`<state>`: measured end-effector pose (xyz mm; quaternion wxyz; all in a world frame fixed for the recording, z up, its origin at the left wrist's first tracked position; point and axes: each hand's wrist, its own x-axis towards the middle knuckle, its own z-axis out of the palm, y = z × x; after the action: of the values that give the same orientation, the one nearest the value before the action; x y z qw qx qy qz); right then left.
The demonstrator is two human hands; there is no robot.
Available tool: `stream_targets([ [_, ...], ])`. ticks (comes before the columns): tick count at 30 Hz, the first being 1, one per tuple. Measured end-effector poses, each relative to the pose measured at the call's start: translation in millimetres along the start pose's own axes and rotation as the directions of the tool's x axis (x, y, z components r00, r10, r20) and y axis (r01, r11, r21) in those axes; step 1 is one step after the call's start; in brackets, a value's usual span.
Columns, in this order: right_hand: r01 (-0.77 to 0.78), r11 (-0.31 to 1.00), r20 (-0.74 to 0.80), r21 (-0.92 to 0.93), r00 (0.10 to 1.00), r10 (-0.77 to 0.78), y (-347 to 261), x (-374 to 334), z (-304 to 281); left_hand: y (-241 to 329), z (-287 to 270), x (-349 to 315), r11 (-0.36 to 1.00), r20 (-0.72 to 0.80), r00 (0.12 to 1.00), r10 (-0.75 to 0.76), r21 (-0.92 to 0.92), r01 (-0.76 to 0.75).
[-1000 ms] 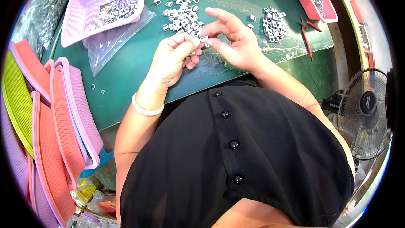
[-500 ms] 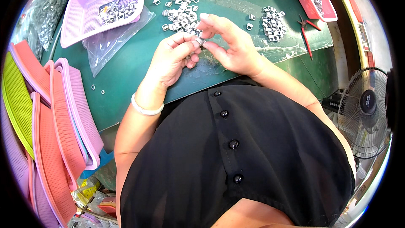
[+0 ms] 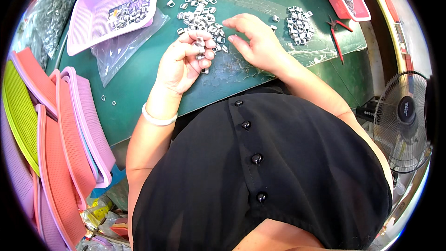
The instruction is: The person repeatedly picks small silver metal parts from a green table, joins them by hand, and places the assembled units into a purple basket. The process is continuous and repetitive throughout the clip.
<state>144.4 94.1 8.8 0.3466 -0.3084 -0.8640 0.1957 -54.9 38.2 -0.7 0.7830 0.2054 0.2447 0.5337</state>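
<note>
My left hand (image 3: pixel 179 65) is raised over the green table, its fingers curled around several small silver metal buckles (image 3: pixel 200 50), square and ring-like. Just beyond it lies a loose heap of the same metal buckles (image 3: pixel 197 16), some reaching down beside my fingers. My right hand (image 3: pixel 260 44) is to the right of that heap with thumb and fingers apart, and I see nothing between them. A second, tighter pile of buckles (image 3: pixel 299 25) sits past my right hand, with a couple of single ones near it.
A lilac basket (image 3: pixel 83 28) with buckles stands on a clear plastic bag (image 3: pixel 109 62) at the far left. At the far right are a red basket (image 3: pixel 362 17) of metal parts and red-handled pliers (image 3: pixel 337 42). Stacked coloured baskets (image 3: pixel 60 158) crowd the left; a fan (image 3: pixel 406 111) stands right.
My hands have come apart. The left moved slightly left with the buckles, now showing between its fingers; the right, earlier touching the piece, has drawn back and opened.
</note>
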Motion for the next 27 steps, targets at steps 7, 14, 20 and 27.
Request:
stream_targets([
  [7, -0.021, 0.987, 0.063, -0.159, 0.998, 0.032, 7.5, 3.5, 8.1, -2.2, 0.3, -0.6, 1.000, -0.027, 1.000, -0.008, 0.015, 0.009],
  [14, -0.136, 0.988, 0.042, -0.069, 0.989, 0.140, 14.7, 9.2, 10.2, -2.0, 4.0, -0.2, 0.995, -0.079, 0.997, -0.012, 0.101, 0.020],
  [20, -0.644, 0.504, 0.426, 0.576, 0.762, 0.487, -1.3, 17.6, -5.1, -6.7, 13.6, -1.5, 0.961, -0.160, 0.986, 0.042, 0.276, 0.004],
  [27, -0.618, -0.170, 0.630, 0.768, 0.682, 0.371, -11.6, 14.3, 0.3, -17.1, 24.4, -3.5, 0.744, -0.045, 0.940, 0.338, 0.625, -0.238],
])
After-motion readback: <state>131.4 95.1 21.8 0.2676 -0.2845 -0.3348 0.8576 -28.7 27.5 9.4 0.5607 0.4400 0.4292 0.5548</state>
